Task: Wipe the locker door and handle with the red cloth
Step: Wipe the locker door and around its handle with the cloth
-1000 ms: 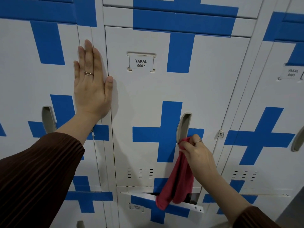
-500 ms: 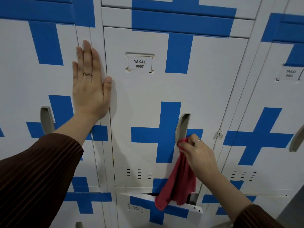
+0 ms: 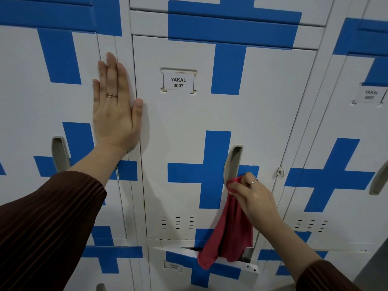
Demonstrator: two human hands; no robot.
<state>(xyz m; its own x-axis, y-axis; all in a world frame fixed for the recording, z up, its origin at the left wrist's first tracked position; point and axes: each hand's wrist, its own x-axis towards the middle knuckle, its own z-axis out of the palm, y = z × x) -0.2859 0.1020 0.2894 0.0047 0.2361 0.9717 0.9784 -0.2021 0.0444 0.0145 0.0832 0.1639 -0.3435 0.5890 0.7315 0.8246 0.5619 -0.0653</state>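
Observation:
The white locker door [image 3: 182, 127] with blue crosses and the label YAKAL 0007 fills the middle of the view. Its grey recessed handle [image 3: 233, 162] sits right of centre. My right hand [image 3: 254, 198] pinches the top of the red cloth [image 3: 228, 234] against the lower end of the handle; the rest of the cloth hangs down over the door's bottom edge. My left hand [image 3: 115, 106] presses flat, fingers straight, on the neighbouring locker just left of the door's edge.
More white and blue lockers stand on both sides, each with a grey handle [image 3: 59, 154]. Below, a lower locker door [image 3: 210, 267] tilts out slightly ajar behind the hanging cloth. A small padlock hasp [image 3: 280, 171] sticks out right of the handle.
My right hand with the cloth has stayed at the handle's lower end, shifting only slightly. The left hand has not moved.

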